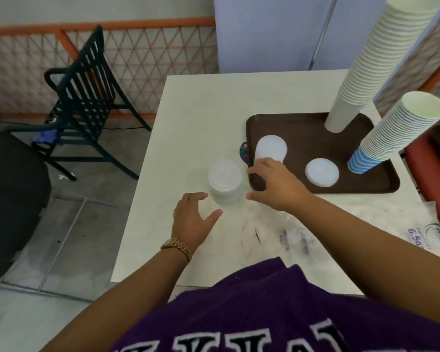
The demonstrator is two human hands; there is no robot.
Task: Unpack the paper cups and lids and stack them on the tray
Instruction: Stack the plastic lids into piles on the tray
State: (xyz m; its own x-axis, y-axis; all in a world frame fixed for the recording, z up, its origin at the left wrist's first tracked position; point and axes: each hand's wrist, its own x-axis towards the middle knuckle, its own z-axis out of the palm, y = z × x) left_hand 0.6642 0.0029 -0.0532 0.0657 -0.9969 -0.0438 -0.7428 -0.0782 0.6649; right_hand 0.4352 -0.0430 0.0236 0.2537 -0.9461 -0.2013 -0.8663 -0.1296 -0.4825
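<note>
Head view: both the left hand [192,217] and right hand [273,182] have spread, empty fingers flanking the lid stack [224,182].

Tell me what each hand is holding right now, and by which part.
Nothing is held. The left hand and right hand are both open, either side of the clear lid stack on the table, not gripping it.
</note>
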